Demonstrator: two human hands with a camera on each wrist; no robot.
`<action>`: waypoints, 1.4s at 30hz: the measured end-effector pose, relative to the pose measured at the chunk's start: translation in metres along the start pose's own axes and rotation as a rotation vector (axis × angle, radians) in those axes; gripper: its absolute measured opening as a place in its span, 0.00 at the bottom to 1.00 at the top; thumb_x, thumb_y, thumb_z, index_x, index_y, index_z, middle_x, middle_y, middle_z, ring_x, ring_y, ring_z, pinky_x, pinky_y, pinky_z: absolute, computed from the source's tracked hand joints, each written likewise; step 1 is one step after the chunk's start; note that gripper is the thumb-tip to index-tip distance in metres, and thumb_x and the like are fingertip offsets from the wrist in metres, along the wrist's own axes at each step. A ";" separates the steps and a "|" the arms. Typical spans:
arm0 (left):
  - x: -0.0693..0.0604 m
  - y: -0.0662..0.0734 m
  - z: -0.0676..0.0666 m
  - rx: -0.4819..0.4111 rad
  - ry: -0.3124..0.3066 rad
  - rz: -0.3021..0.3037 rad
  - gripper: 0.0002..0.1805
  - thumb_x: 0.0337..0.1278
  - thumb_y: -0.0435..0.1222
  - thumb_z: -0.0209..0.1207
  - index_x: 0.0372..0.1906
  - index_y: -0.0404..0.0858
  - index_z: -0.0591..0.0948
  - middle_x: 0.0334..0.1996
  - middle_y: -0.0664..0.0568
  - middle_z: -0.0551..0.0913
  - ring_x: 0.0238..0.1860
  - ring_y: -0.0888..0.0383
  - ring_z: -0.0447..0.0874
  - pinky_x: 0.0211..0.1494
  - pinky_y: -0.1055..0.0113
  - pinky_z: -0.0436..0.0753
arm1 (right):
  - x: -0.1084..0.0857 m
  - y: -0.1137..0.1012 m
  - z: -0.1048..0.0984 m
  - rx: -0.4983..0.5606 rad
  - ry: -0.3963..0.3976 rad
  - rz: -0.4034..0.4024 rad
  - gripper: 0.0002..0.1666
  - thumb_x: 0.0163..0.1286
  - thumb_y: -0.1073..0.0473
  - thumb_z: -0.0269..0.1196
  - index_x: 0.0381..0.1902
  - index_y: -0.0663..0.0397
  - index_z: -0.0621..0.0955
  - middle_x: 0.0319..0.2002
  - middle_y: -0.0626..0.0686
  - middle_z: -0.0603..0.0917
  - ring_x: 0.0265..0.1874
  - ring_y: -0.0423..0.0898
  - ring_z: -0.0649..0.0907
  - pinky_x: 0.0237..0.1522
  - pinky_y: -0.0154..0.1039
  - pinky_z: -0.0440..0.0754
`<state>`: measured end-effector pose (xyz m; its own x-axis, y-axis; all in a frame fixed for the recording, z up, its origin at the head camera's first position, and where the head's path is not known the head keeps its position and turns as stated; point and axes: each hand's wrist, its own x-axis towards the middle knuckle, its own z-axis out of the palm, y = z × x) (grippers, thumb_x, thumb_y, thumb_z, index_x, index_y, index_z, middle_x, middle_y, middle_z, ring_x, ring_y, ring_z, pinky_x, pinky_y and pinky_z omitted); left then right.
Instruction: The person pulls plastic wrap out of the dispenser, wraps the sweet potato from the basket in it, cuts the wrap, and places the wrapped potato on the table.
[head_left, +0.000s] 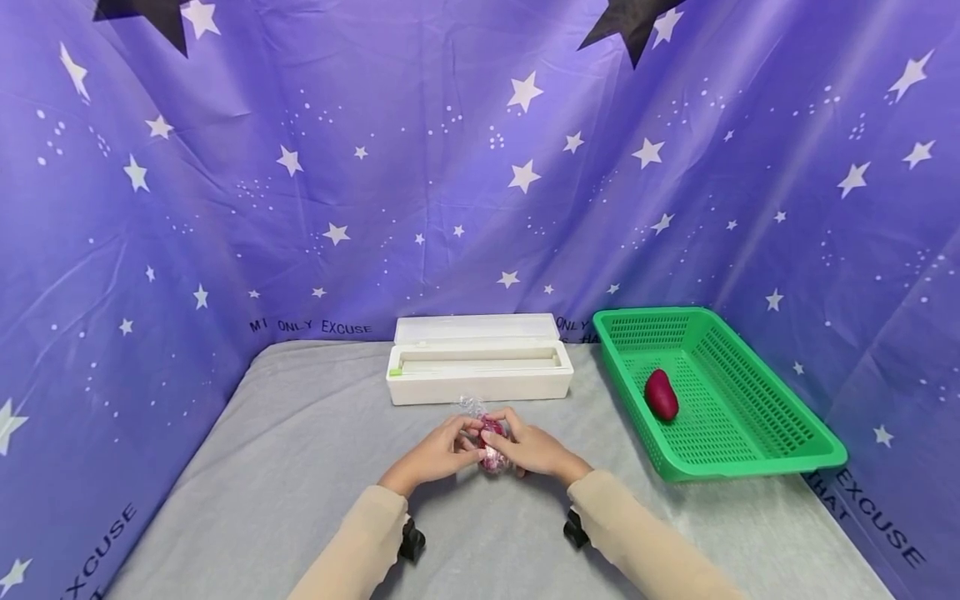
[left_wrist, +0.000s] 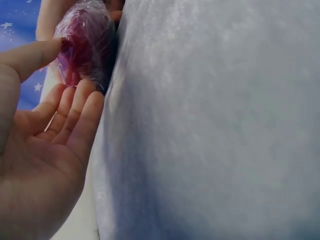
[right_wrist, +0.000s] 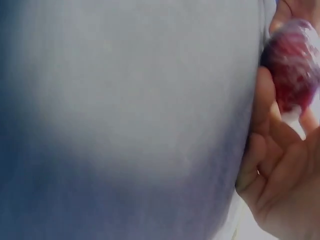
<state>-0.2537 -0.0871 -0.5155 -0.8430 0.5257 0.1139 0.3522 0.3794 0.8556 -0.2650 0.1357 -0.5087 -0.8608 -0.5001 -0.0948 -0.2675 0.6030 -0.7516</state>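
A dark red sweet potato (head_left: 492,457) wrapped in clear cling film (head_left: 472,406) is held between both hands, just over the grey cloth. My left hand (head_left: 441,451) grips its left end, with the thumb above and the fingers curled below in the left wrist view. At the other end my right hand (head_left: 538,451) holds it between thumb and fingers. The film lies creased and shiny around the sweet potato (left_wrist: 86,42), and a loose tuft sticks up on its far side. In the right wrist view, the sweet potato (right_wrist: 294,65) rests against the fingertips.
Behind the hands stands a long white box (head_left: 480,387) with its lid (head_left: 476,329) raised and a green tab (head_left: 395,372) at its left. To the right, a green basket (head_left: 750,468) holds an unwrapped red sweet potato (head_left: 661,395). A starry purple curtain (head_left: 420,167) surrounds the table.
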 end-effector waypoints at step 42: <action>0.041 0.003 -0.005 -0.240 0.125 -0.388 0.11 0.67 0.38 0.54 0.30 0.37 0.79 0.29 0.52 0.76 0.29 0.58 0.72 0.35 0.69 0.75 | -0.001 -0.012 0.009 0.044 0.173 0.207 0.50 0.69 0.28 0.57 0.72 0.59 0.63 0.17 0.53 0.80 0.12 0.47 0.81 0.23 0.41 0.78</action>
<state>-0.2898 -0.0686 -0.5059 -0.9413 0.2792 -0.1897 -0.0896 0.3353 0.9378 -0.2567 0.1236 -0.5053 -0.9575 -0.2527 -0.1394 -0.0621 0.6522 -0.7555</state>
